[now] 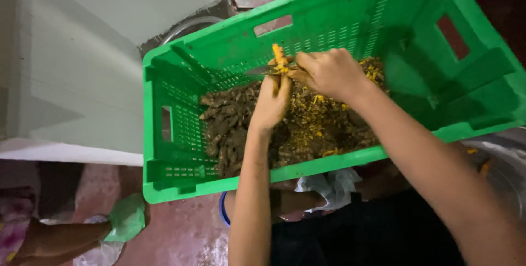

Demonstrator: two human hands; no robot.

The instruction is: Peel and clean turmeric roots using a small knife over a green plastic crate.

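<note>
Peeling roots over the green crate (pixel 181 134), much left to do.
Your left hand (pixel 271 104) grips an orange root (pixel 279 53) while your right hand (pixel 329 71) clasps the knife (pixel 262 70); orange peelings (pixel 318 118) lie scattered, yet a brown unpeeled heap (pixel 224 129) remains inside.

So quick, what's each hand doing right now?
Left hand: closed on an orange root.
Right hand: closed on a knife, blade at the root.
</note>
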